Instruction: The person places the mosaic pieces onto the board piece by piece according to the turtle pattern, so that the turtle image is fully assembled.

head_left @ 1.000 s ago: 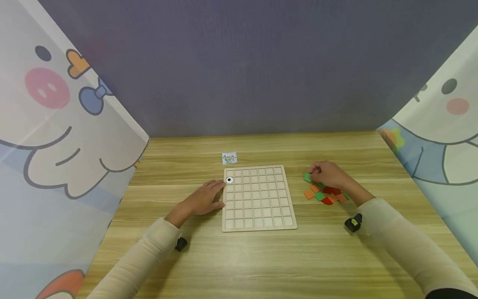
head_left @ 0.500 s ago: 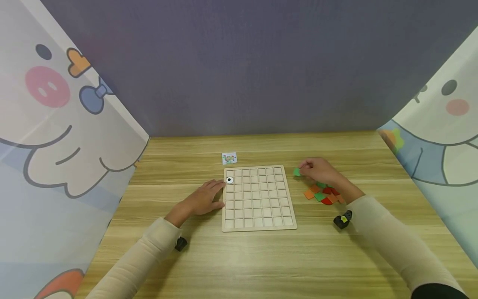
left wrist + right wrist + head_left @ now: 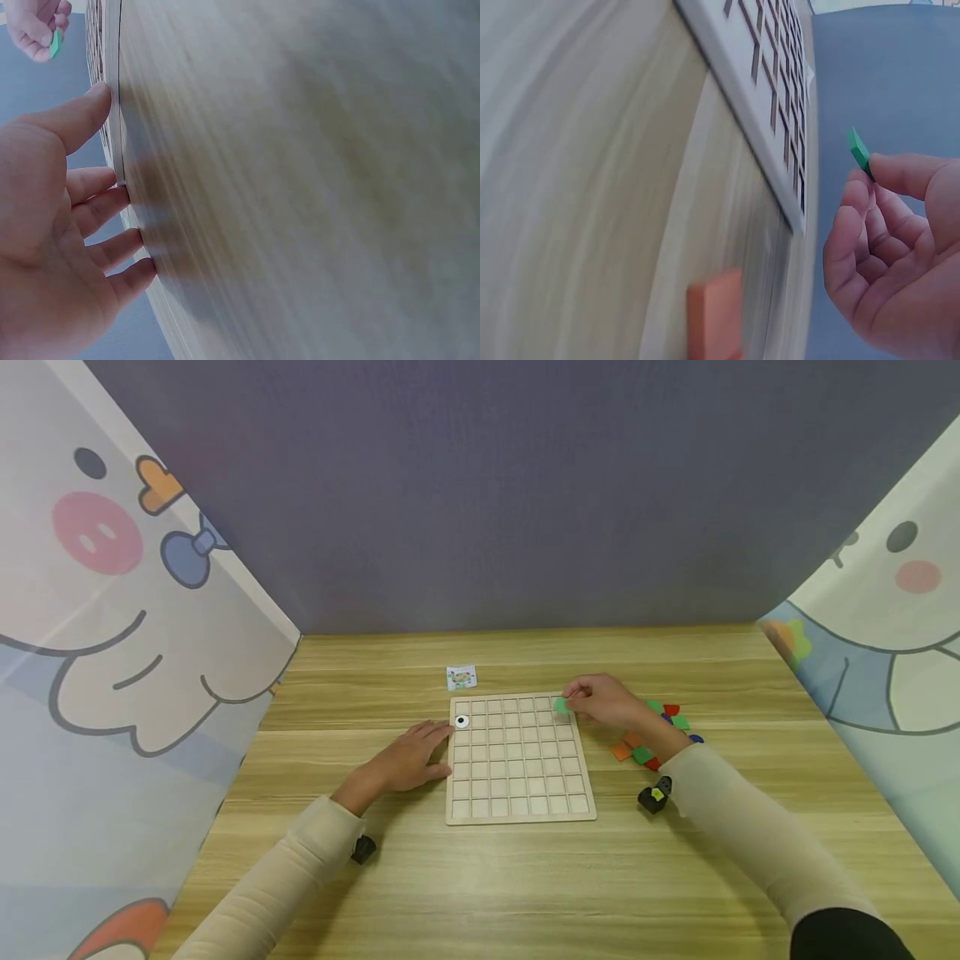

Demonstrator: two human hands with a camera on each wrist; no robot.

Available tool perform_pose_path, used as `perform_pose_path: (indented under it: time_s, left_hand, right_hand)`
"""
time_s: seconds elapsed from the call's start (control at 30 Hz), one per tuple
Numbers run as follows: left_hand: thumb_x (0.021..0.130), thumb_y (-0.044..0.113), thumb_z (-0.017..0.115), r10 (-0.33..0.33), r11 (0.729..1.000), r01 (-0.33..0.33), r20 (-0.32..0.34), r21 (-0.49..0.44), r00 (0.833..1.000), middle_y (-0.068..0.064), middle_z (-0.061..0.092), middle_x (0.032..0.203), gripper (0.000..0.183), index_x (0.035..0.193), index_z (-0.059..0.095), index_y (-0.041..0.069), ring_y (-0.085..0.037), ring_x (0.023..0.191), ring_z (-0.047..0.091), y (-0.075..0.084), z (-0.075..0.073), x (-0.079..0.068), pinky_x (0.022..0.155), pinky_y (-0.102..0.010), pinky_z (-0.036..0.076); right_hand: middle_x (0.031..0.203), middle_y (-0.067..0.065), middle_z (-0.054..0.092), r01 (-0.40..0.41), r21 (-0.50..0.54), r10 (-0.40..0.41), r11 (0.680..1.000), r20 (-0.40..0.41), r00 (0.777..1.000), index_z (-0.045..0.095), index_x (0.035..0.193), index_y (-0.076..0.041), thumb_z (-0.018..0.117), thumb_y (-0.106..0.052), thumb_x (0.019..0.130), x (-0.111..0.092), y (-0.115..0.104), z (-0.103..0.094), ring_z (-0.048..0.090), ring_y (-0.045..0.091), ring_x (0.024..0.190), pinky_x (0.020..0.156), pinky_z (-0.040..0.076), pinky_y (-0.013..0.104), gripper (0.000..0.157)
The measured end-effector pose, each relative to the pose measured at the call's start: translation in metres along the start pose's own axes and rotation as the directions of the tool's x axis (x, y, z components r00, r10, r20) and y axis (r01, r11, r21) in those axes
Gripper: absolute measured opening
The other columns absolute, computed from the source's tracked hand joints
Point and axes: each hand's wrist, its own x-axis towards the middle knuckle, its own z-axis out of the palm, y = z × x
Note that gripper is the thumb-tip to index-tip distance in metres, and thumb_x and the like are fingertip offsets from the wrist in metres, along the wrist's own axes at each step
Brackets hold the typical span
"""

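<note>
My right hand [image 3: 600,700] pinches a green square tile [image 3: 561,705] between thumb and fingertips, over the far right corner of a wooden grid board [image 3: 517,819]. In the right wrist view the green tile [image 3: 859,152] is tilted, raised above the board. My left hand [image 3: 408,758] rests at the board's left edge, its fingers loosely extended; in the left wrist view thumb and fingertips of the left hand [image 3: 67,195] touch that edge. A white round piece with a black dot [image 3: 461,722] lies in the grid's left column, near the top.
A pile of green, orange, red and blue pieces [image 3: 642,755] lies right of the board, partly hidden under my right forearm. Beyond the board sits a small printed card [image 3: 461,677]. A grey wall [image 3: 480,527] stands behind the wooden table [image 3: 517,893].
My right hand has carried the green tile leftward from the pile to above the board's far right corner. More of the pile is uncovered. The left hand has stayed in place.
</note>
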Motion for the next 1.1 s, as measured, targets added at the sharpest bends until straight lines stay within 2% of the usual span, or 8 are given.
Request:
perform_pose_path:
  time_s: [0.13, 0.37, 0.57, 0.73, 0.9, 1.03, 1.1]
  left_hand:
    - [0.099, 0.035, 0.063, -0.002, 1.0, 0.002, 0.002, 0.006, 1.0, -0.018, 0.033, 0.158, 0.072, 0.154, 0.032, 0.002, -0.042, 0.146, 0.026, 0.0, 0.0, 0.0, 0.119, -0.055, 0.023]
    - [0.098, 0.035, 0.063, 0.003, 1.0, -0.003, -0.002, 0.01, 1.0, -0.018, 0.033, 0.158, 0.073, 0.154, 0.032, 0.002, -0.042, 0.145, 0.027, 0.0, 0.0, 0.0, 0.119, -0.055, 0.024]
    - [0.099, 0.035, 0.063, 0.006, 1.0, -0.006, 0.001, 0.013, 1.0, -0.018, 0.033, 0.158, 0.072, 0.154, 0.031, 0.001, -0.043, 0.146, 0.027, 0.0, 0.0, -0.001, 0.119, -0.055, 0.023]
    - [0.099, 0.035, 0.063, 0.006, 1.0, -0.006, -0.002, 0.013, 1.0, -0.018, 0.033, 0.158, 0.072, 0.154, 0.032, 0.001, -0.043, 0.145, 0.027, 0.0, 0.0, 0.0, 0.119, -0.055, 0.024]
    - [0.098, 0.034, 0.063, -0.001, 1.0, 0.001, -0.003, 0.011, 1.0, -0.019, 0.033, 0.158, 0.072, 0.154, 0.033, 0.001, -0.043, 0.145, 0.027, 0.002, -0.001, 0.0, 0.118, -0.056, 0.024]
    - [0.098, 0.033, 0.064, -0.007, 1.0, 0.007, -0.004, 0.013, 1.0, -0.02, 0.034, 0.157, 0.071, 0.154, 0.033, 0.001, -0.045, 0.145, 0.027, 0.003, -0.002, -0.001, 0.118, -0.057, 0.025]
    - [0.098, 0.033, 0.064, -0.008, 1.0, 0.008, -0.003, 0.013, 1.0, -0.02, 0.034, 0.157, 0.071, 0.153, 0.034, 0.001, -0.046, 0.144, 0.027, 0.004, -0.003, -0.001, 0.117, -0.058, 0.026]
  right_hand:
    - [0.098, 0.018, 0.064, 0.02, -0.011, -0.019, 1.0, 0.008, 1.0, 0.065, 0.116, -0.008, 0.06, -0.021, 0.1, 0.007, -0.01, 0.009, 0.052, 0.027, 0.068, 0.054, 0.046, 0.032, 0.022]
    - [0.094, 0.02, 0.065, 0.05, 0.01, -0.05, 0.999, 0.041, 0.998, 0.065, 0.116, -0.009, 0.059, -0.021, 0.1, 0.021, -0.019, 0.026, 0.054, 0.029, 0.068, 0.055, 0.048, 0.034, 0.022]
    - [0.093, 0.02, 0.066, 0.055, 0.028, -0.057, 0.998, 0.046, 0.997, 0.067, 0.115, -0.01, 0.061, -0.021, 0.099, 0.03, -0.03, 0.037, 0.053, 0.029, 0.065, 0.051, 0.043, 0.029, 0.021]
    - [0.091, 0.018, 0.065, 0.068, 0.017, -0.069, 0.998, 0.049, 0.996, 0.069, 0.113, -0.01, 0.063, -0.022, 0.098, 0.037, -0.037, 0.046, 0.057, 0.029, 0.066, 0.053, 0.046, 0.03, 0.02]
    - [0.085, 0.02, 0.065, 0.063, 0.007, -0.063, 0.998, 0.068, 0.996, 0.069, 0.111, -0.01, 0.062, -0.019, 0.096, 0.042, -0.044, 0.055, 0.053, 0.023, 0.06, 0.052, 0.045, 0.03, 0.018]
    - [0.081, 0.014, 0.063, 0.057, -0.011, -0.056, 0.998, 0.091, 0.994, 0.069, 0.111, -0.011, 0.061, -0.017, 0.096, 0.047, -0.047, 0.062, 0.046, 0.015, 0.055, 0.049, 0.04, 0.028, 0.017]
    - [0.081, 0.01, 0.063, 0.063, -0.036, -0.059, 0.997, 0.098, 0.993, 0.069, 0.111, -0.011, 0.061, -0.017, 0.097, 0.048, -0.049, 0.066, 0.048, 0.015, 0.057, 0.05, 0.042, 0.028, 0.017]
